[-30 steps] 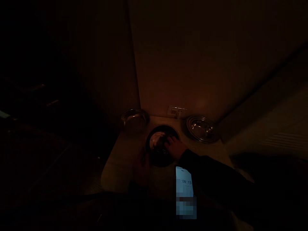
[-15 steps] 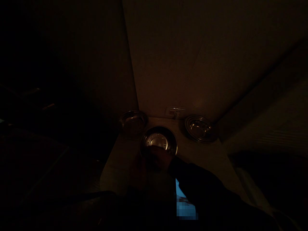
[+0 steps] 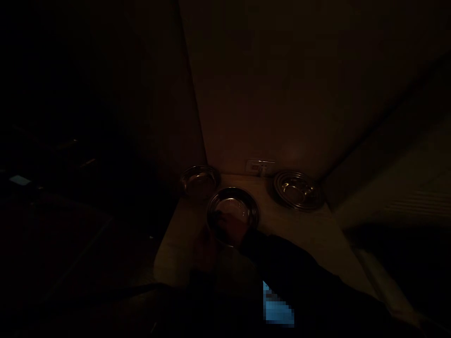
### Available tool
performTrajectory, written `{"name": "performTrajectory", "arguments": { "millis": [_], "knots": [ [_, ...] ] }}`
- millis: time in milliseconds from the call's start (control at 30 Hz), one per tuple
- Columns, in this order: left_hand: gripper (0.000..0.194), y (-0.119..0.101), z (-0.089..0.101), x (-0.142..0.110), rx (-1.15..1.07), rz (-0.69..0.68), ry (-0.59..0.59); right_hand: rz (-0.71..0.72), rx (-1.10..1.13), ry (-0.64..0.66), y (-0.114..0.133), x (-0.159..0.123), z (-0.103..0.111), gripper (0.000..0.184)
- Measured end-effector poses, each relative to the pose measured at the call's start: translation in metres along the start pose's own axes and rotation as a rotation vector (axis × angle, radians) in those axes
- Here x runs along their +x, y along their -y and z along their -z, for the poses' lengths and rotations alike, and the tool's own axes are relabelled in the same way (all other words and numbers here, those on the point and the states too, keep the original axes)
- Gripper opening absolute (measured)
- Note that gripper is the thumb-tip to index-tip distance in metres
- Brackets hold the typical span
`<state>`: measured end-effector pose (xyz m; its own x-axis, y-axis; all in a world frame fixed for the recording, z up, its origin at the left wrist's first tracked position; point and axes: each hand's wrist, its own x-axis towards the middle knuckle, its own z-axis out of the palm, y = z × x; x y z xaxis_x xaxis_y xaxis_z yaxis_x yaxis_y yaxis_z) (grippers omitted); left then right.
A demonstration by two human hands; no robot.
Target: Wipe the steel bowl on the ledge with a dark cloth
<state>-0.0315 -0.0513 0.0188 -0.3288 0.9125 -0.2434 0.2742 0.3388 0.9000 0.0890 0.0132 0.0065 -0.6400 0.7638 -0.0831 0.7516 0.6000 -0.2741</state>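
Note:
The scene is very dark. A shiny round metal bowl [image 3: 243, 196] is in the middle, at the small table. My right hand [image 3: 233, 228] reaches into it from the right, its fingers curled over a dark patch that I cannot make out. At the bowl's lower left rim, my left hand [image 3: 206, 246] shows dimly, seemingly closed on the edge. A shallow metal bowl [image 3: 200, 183] stands at the back left. At the back right lies a stack of metal bowls [image 3: 298, 190].
The pale wooden table [image 3: 176, 244] stands against a wall with a socket [image 3: 260, 166] and something plugged in. A lit blue screen [image 3: 278, 310], partly covered by my right sleeve, glows below. Dim objects lie in the dark on the left.
My right hand has shifted slightly left within the bowl, and more of the bowl's lower rim shows. The view has moved a little, so the table sits further right.

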Motion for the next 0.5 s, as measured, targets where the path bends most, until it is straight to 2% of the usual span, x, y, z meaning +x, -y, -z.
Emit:
{"name": "performTrajectory", "arguments": {
  "millis": [33, 100, 233, 300, 367, 433, 500],
  "knots": [
    [0.034, 0.000, 0.000, 0.000, 0.010, 0.005, -0.003, 0.053, -0.003, 0.080, -0.004, -0.007, 0.002, 0.024],
    [0.035, 0.000, 0.000, 0.000, 0.011, 0.024, 0.010, 0.040, -0.033, 0.146, -0.018, -0.022, 0.012, 0.020],
    [0.038, 0.001, -0.004, -0.001, -0.064, 0.015, 0.076, -0.147, -0.129, 0.011, -0.041, -0.029, 0.033, 0.026],
    [0.037, 0.003, -0.006, 0.000, -0.062, -0.006, 0.055, -0.233, -0.085, -0.057, -0.034, -0.020, 0.028, 0.030],
    [0.034, 0.002, -0.008, 0.001, -0.025, -0.017, 0.029, -0.261, 0.033, -0.103, -0.017, -0.012, 0.016, 0.037],
    [0.033, 0.000, -0.008, 0.002, -0.009, -0.010, 0.016, -0.195, 0.207, -0.113, 0.003, -0.012, 0.005, 0.041],
    [0.032, -0.003, -0.006, 0.002, -0.018, 0.011, 0.011, -0.096, 0.345, -0.083, 0.013, -0.022, 0.005, 0.043]
  ]
}}
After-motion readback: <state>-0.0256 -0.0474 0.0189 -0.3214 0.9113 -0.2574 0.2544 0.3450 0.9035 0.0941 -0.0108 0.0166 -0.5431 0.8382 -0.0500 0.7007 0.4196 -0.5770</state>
